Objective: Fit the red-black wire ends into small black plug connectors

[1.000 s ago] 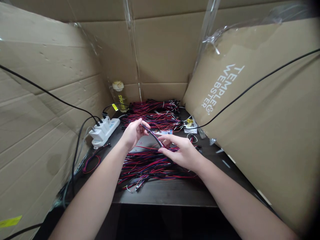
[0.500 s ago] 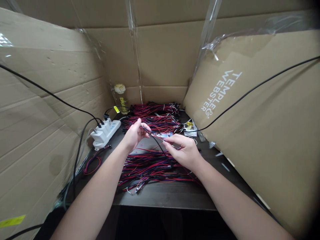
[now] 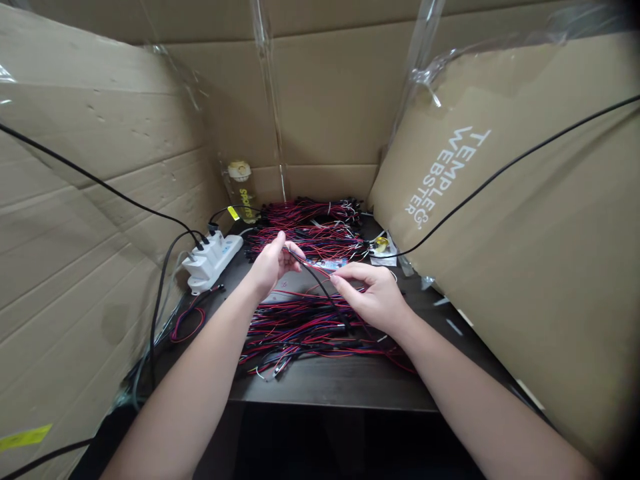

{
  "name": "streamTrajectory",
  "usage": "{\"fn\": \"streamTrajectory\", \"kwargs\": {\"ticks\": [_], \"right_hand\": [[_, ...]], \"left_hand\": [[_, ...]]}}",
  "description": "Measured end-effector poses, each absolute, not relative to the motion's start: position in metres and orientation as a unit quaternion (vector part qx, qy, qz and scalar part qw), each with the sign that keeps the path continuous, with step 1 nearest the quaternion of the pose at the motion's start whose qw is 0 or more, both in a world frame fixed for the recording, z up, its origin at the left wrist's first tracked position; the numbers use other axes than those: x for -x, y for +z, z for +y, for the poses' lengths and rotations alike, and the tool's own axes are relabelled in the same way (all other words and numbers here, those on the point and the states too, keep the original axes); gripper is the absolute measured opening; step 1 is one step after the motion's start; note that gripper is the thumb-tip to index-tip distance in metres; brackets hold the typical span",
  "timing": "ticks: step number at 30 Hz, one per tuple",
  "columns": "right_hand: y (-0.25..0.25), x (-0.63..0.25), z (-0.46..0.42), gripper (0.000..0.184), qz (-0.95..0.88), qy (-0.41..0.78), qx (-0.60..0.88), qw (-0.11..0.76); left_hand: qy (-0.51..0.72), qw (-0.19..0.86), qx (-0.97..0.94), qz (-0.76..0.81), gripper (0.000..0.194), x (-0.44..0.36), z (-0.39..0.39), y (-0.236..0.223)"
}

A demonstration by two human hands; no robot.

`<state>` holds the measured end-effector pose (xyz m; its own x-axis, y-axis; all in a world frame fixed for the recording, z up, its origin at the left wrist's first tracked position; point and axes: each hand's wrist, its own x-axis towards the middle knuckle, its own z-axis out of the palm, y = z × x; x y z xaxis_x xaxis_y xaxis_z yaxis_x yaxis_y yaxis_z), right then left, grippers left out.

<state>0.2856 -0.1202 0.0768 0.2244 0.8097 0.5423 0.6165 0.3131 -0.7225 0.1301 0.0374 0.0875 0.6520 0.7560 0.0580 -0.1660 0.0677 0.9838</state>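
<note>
Between my hands runs a wire harness [image 3: 320, 269] of thin red and black strands, raised above the dark table. My left hand [image 3: 274, 263] is closed on its left end, thumb up and fingers curled. Thumb and forefinger of my right hand [image 3: 373, 290] pinch the red strand farther right. A thicker black cable section [image 3: 320, 288] droops from near my left fingers toward the front pile. Beneath my hands lies the front pile of red, black and blue wires [image 3: 310, 327]. The tip details inside my left fingers are hidden.
Two bundles of red and black wires [image 3: 313, 230] lie at the back. A white power strip [image 3: 213, 260] with plugs stands left, beside a loose wire coil [image 3: 189, 323]. A clear bottle [image 3: 243, 190] stands behind. A yellow roll [image 3: 383, 245] lies right. Cardboard walls [image 3: 480, 213] enclose the table; black cables cross both sides.
My right hand has shifted slightly right along the wire, and the red strand between my hands shows more plainly. My left hand keeps its hold. The camera view has tilted a little.
</note>
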Motion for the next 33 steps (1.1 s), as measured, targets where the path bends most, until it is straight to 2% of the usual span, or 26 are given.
{"fn": "streamTrajectory", "kwargs": {"ticks": [4,8,13,18,26,30,33], "right_hand": [[0.078,-0.285,-0.12,0.019,-0.557,0.174,0.599,0.548],[0.077,-0.289,-0.116,0.023,-0.414,0.399,0.555,0.601],[0.083,-0.296,-0.119,0.034,-0.344,0.575,0.494,0.555],[0.087,-0.296,-0.122,0.036,-0.305,0.657,0.444,0.528],[0.083,-0.293,-0.122,0.037,-0.315,0.647,0.437,0.54],[0.084,-0.288,-0.124,0.034,-0.444,0.47,0.498,0.577],[0.085,-0.285,-0.126,0.03,-0.533,0.34,0.529,0.566]], "left_hand": [[0.33,0.691,-0.598,0.235,0.062,-0.13,0.037,0.087],[0.335,0.693,-0.601,0.215,0.061,-0.13,0.035,0.09],[0.354,0.707,-0.588,0.171,0.062,-0.127,0.028,0.094],[0.347,0.736,-0.575,0.086,0.06,-0.121,0.026,0.093],[0.34,0.732,-0.59,0.018,0.057,-0.12,0.03,0.09],[0.362,0.678,-0.64,0.021,0.059,-0.12,0.029,0.087],[0.369,0.631,-0.682,0.011,0.052,-0.121,0.031,0.084]]}}
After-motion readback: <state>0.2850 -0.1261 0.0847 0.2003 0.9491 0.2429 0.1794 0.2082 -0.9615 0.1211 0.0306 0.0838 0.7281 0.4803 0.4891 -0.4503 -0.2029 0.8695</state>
